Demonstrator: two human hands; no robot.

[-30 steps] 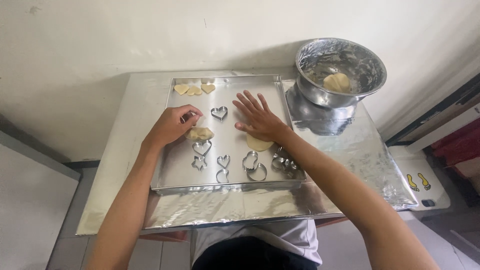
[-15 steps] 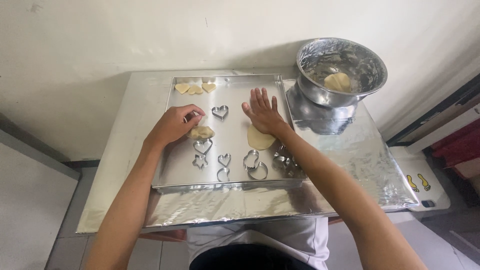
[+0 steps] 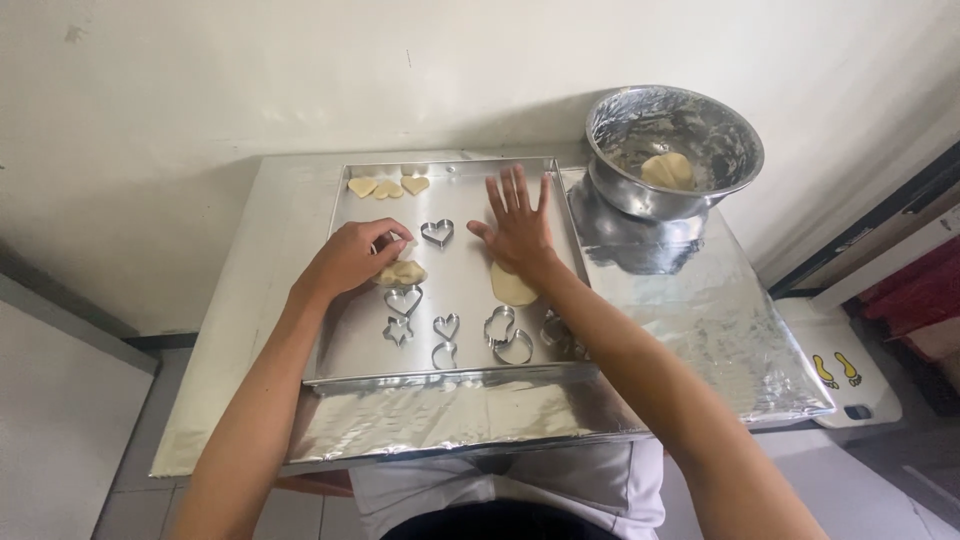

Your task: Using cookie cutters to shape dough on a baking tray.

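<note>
1. The right hand [image 3: 520,225] lies flat on the shiny rectangular metal baking tray [image 3: 340,345], fingers spread and released, gripping nothing. Over the last second it has slid toward the far edge, so the flattened oval of pale dough [image 3: 512,287] that it mostly covered now shows at the heel of the palm. The pressing stroke looks to have passed over the piece.

2. The left hand [image 3: 350,258] has barely moved. Its fingers are curled and pinched at the small lump of pale dough [image 3: 402,272] in the middle left of the tray; I cannot tell whether a cutter sits under them.

3. Also in the tray: three pale heart-shaped dough cut-outs [image 3: 385,186] in a row at the far left corner, an open metal heart cutter [image 3: 437,232] between the hands, and along the near side more small metal cutters [image 3: 445,327], hearts, a star and rounder shapes, all empty.

4. The round foil-lined metal bowl [image 3: 700,190] stands on the far right of the foil-covered table [image 3: 700,330], just beside the tray. It holds one ball of pale dough [image 3: 668,170], its walls dusted with flour.
</note>
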